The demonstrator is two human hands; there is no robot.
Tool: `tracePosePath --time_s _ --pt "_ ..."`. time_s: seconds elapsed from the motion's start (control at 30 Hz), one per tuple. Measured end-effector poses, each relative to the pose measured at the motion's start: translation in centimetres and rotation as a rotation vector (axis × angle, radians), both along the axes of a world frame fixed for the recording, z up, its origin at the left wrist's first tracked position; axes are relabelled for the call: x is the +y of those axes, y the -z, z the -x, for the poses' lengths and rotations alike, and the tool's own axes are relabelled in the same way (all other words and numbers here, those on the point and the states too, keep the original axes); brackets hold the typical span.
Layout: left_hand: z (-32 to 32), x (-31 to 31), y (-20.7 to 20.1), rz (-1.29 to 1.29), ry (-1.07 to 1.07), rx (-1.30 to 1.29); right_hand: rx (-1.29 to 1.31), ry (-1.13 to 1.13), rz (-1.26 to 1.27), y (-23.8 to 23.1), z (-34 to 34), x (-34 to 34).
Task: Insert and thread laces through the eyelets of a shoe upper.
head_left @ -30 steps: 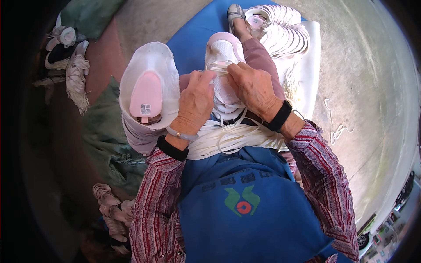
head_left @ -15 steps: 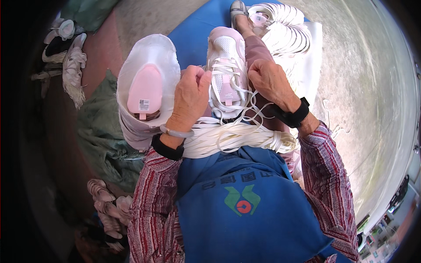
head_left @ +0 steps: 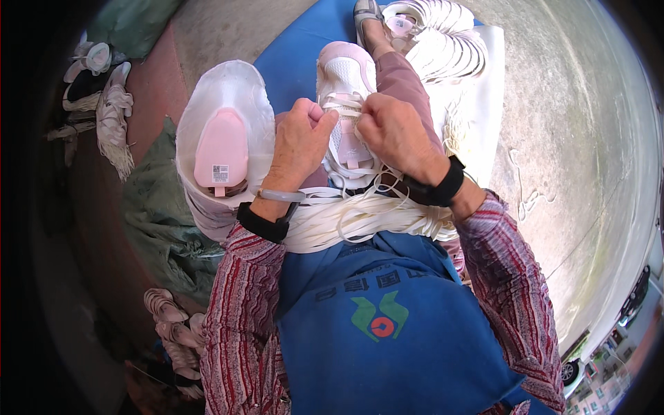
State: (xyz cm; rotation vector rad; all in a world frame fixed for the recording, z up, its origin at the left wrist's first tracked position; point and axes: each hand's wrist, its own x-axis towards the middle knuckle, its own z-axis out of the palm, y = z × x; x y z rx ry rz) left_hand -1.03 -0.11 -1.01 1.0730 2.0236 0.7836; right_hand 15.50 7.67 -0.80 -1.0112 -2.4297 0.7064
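right hand (head_left: 401, 133) moved inward, one white-pink sneaker (head_left: 349, 135) between it and left hand (head_left: 301, 142), both hands curled, lace (head_left: 344, 102) grip can't tell.

Blue apron (head_left: 408, 363) is showing a row of dark characters (head_left: 389, 279), with a green emblem (head_left: 392, 305) and red disc (head_left: 382, 327) below. White label (head_left: 220, 173) on the left-hand pink tongue (head_left: 223, 142) is carrying a square code plus unreadably tiny print; the sneaker (head_left: 350, 142) is bearing a too-faint tongue mark.

Concrete flr (head_left: 574, 104): blue sheet (head_left: 297, 55) far side, wht lace (head_left: 531, 199) R. Lap (head_left: 332, 277): lace bundle (head_left: 377, 220).
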Motion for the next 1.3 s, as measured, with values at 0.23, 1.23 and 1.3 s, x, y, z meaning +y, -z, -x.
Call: tracePosePath --time_s 0.23,1.23,1.3 --pt "-1.7 -2.6 -3.3 -0.063 0.098 0.122 -0.075 -0.103 0.103 0.0 -1.2 2.0" --pt "-5.4 -6.5 -2.2 0.253 -0.498 -1.264 0.207 -0.159 0.837 -4.6 -4.5 0.0" --pt "-5.3 -7.0 -2.3 0.258 -0.502 -1.259 0.261 -0.099 1.343 -7.3 -5.1 0.6"
